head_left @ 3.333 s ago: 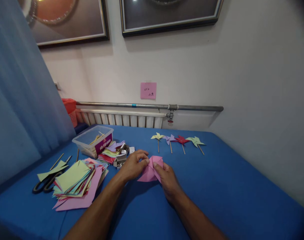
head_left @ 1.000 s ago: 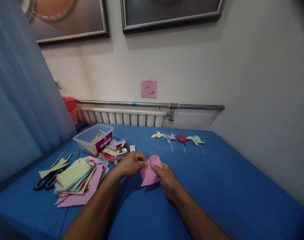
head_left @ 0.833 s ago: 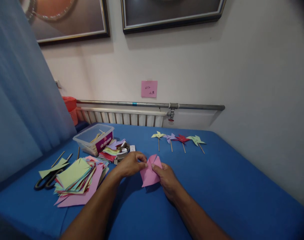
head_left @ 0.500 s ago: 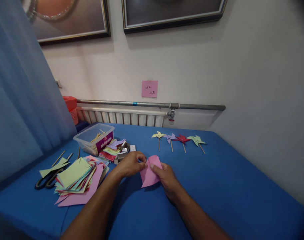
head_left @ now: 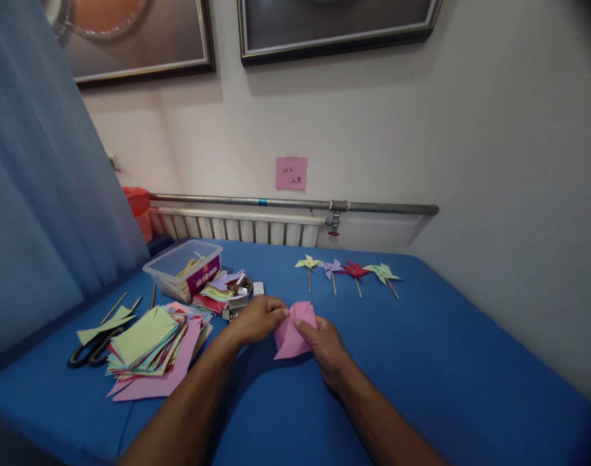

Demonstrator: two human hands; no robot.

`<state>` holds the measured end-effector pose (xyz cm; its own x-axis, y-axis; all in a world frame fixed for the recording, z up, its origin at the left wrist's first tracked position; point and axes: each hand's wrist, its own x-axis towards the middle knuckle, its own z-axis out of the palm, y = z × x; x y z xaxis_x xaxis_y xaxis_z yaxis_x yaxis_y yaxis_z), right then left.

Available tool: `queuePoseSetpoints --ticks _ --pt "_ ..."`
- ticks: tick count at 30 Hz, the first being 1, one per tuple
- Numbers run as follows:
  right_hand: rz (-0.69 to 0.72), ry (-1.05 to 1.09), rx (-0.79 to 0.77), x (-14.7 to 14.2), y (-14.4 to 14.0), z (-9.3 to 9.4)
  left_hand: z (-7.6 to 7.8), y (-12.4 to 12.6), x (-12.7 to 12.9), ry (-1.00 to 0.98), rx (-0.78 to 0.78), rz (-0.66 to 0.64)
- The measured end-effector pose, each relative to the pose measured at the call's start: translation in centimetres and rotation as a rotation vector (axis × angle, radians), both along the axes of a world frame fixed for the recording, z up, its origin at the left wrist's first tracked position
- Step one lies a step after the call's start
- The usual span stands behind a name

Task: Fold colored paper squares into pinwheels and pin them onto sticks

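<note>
Hands meet over pink paper: left hand and right hand pinch its folded top corner, steadying it above the blue table.

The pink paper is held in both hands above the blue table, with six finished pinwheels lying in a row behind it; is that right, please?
Not quite: the head view shows four pinwheels in the row, not six. The rest stands: the left hand and right hand both hold the pink paper above the blue table.
</note>
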<state>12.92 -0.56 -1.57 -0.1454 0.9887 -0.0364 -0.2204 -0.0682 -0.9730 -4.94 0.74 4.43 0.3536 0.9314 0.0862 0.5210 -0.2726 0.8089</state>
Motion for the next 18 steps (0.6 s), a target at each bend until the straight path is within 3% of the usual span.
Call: queuePoseSetpoints --ticks 9,14,18 --pt "0.051 0.048 0.003 -0.15 -0.16 0.17 -0.09 0.01 -0.33 0.036 -0.028 -0.002" --pt "0.041 0.020 0.025 -0.15 -0.25 0.10 0.07 -0.06 -0.81 0.082 0.017 -0.099" --pt "0.052 0.036 0.021 -0.05 -0.24 0.00 0.44 -0.36 -0.64 0.183 0.093 -0.085"
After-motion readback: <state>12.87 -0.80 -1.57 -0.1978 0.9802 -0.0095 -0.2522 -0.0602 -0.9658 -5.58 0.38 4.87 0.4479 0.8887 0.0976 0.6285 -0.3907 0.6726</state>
